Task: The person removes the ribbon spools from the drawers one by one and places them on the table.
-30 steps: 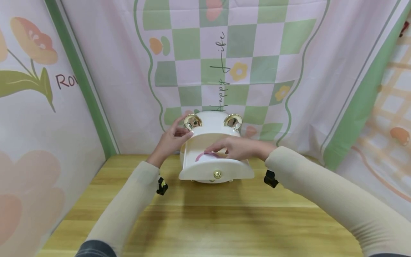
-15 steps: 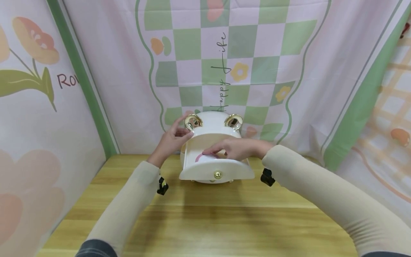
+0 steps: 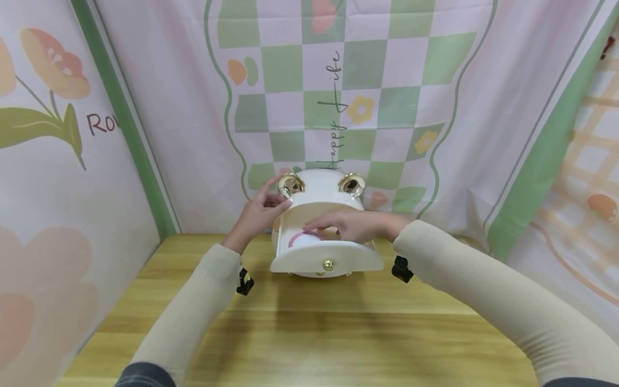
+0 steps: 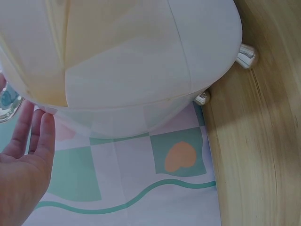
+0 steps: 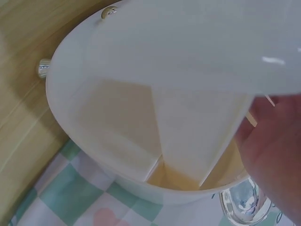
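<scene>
A rounded white storage box (image 3: 321, 185) with two gold-rimmed ears stands on the table, its drawer (image 3: 300, 262) pulled out. My left hand (image 3: 258, 215) rests against the box's left side by the gold ear, fingers mostly straight; in the left wrist view its fingertips touch the box edge. Over the drawer, my right hand (image 3: 355, 224) reaches in from the right with its index finger extended. Just below that finger lies a round white item with a pink rim (image 3: 302, 234). The right hand's lower fingers are hidden behind the drawer front.
A gold knob (image 3: 329, 264) sits on the drawer front. Small metallic feet (image 4: 247, 56) hold the box off the wooden table (image 3: 338, 338). Close behind the box hangs a checkered cloth (image 3: 285, 110), and another printed cloth (image 3: 43, 188) covers the left side.
The pink-rimmed item has shifted slightly left in the drawer. My right hand has slid a little left, and its index finger now looks raised off the item. The left hand stays put.
</scene>
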The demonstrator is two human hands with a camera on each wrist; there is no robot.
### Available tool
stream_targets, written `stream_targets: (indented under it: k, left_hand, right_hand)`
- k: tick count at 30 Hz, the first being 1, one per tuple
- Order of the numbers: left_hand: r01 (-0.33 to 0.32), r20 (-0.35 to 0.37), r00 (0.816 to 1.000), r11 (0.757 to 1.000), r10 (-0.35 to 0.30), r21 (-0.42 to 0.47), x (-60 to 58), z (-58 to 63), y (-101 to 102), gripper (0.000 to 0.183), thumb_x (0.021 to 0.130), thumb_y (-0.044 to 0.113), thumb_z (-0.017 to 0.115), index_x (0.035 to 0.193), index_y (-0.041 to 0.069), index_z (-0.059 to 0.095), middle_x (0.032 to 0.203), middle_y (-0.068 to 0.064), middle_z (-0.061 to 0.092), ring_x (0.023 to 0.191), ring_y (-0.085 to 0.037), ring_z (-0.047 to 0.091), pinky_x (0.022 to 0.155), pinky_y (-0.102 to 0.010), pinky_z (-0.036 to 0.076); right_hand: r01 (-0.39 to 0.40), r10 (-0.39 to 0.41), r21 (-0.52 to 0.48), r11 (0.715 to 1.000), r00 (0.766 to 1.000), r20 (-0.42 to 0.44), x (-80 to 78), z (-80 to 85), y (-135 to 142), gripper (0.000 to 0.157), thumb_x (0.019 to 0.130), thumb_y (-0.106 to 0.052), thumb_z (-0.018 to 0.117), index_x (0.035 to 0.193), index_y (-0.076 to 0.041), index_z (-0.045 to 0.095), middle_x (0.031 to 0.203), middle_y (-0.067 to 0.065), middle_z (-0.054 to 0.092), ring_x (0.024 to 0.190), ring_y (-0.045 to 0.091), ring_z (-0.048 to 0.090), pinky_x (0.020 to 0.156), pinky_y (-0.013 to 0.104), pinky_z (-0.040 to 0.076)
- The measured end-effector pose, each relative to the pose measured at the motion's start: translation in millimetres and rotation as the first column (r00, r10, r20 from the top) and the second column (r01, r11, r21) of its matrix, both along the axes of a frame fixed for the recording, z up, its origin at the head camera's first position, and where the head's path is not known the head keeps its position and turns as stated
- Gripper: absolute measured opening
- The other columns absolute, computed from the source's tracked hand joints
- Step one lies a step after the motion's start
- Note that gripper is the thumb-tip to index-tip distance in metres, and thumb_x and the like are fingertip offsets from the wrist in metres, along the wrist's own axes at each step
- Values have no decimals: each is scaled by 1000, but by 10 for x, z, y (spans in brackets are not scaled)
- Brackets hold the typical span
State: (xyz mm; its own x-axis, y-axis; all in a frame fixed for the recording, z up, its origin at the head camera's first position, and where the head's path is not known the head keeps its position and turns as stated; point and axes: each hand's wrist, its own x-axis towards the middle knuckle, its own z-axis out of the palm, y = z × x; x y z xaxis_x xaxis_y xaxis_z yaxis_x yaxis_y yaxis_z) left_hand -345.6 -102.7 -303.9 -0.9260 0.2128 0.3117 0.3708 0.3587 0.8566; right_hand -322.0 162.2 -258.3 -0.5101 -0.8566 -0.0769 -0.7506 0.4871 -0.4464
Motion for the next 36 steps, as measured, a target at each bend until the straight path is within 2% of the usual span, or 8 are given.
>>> stream_targets:
  k: [2, 7, 13, 18, 24, 27, 31, 36]
  left_hand:
    - [0, -5, 1000, 1000, 0, -3, -2, -7, -2, 67, 95, 41, 69, 146, 63, 30, 118, -4, 63, 110, -23, 58, 95, -44, 50]
    - [7, -16, 1000, 1000, -7, -4, -8, -18, -6, 68, 95, 42, 69, 146, 63, 30, 118, -4, 63, 110, -24, 58, 96, -45, 49]
    - [5, -19, 1000, 1000, -5, -6, -9, -22, -13, 68, 95, 42, 69, 146, 62, 30, 118, -4, 64, 110, -24, 59, 96, -44, 49]
    - [5, -17, 1000, 1000, -5, -7, -17, -21, -11, 67, 95, 44, 69, 147, 61, 30, 119, -4, 63, 111, -24, 58, 96, -45, 49]
    - [2, -8, 1000, 1000, -2, -7, -11, -12, -6, 67, 95, 43, 69, 146, 63, 30, 119, -3, 64, 111, -23, 58, 96, -45, 49]
    - [0, -4, 1000, 1000, 0, -2, -7, -9, -5, 67, 95, 42, 69, 146, 62, 30, 119, -3, 64, 111, -23, 58, 97, -45, 49]
    - [3, -6, 1000, 1000, -3, 6, -14, -10, -1, 67, 96, 40, 69, 147, 61, 31, 118, -4, 64, 110, -23, 58, 97, -43, 49]
    - [2, -12, 1000, 1000, -2, 3, -11, -12, 4, 67, 96, 40, 69, 147, 61, 31, 118, -4, 64, 110, -23, 59, 97, -43, 49]
  right_hand:
    - [-6, 7, 20, 1000, 1000, -17, -19, -6, -14, 72, 89, -24, 76, 152, -13, 44, 157, 5, 39, 141, 29, 39, 109, 52, 39]
    - [-30, 33, 56, 998, 998, -44, -50, -6, -65, 76, 89, -30, 77, 154, -15, 41, 159, 2, 36, 143, 26, 35, 114, 49, 31]
    - [-60, 64, 87, 994, 997, -44, -71, -10, -113, 72, 91, -31, 74, 154, -14, 42, 157, 4, 40, 143, 24, 35, 117, 45, 26]
    - [-62, 65, 59, 996, 996, -56, -57, -12, -114, 61, 94, -22, 70, 150, -10, 48, 152, 8, 46, 141, 26, 40, 116, 45, 28]
    - [-10, 10, 4, 1000, 999, -50, -24, 2, -48, 56, 94, -8, 65, 148, -6, 49, 148, 10, 50, 136, 28, 45, 112, 47, 35]
    - [19, -19, -11, 1000, 1000, -18, -5, 33, 4, 57, 94, -7, 64, 149, -4, 47, 149, 11, 49, 136, 29, 45, 110, 47, 38]
    - [53, -53, -23, 998, 999, 15, 17, 78, 86, 63, 91, -12, 69, 149, -3, 46, 148, 11, 49, 134, 28, 47, 109, 45, 40]
    - [72, -72, -35, 997, 997, 4, 24, 121, 192, 67, 91, -21, 74, 149, -4, 46, 147, 10, 51, 131, 25, 49, 108, 44, 41]
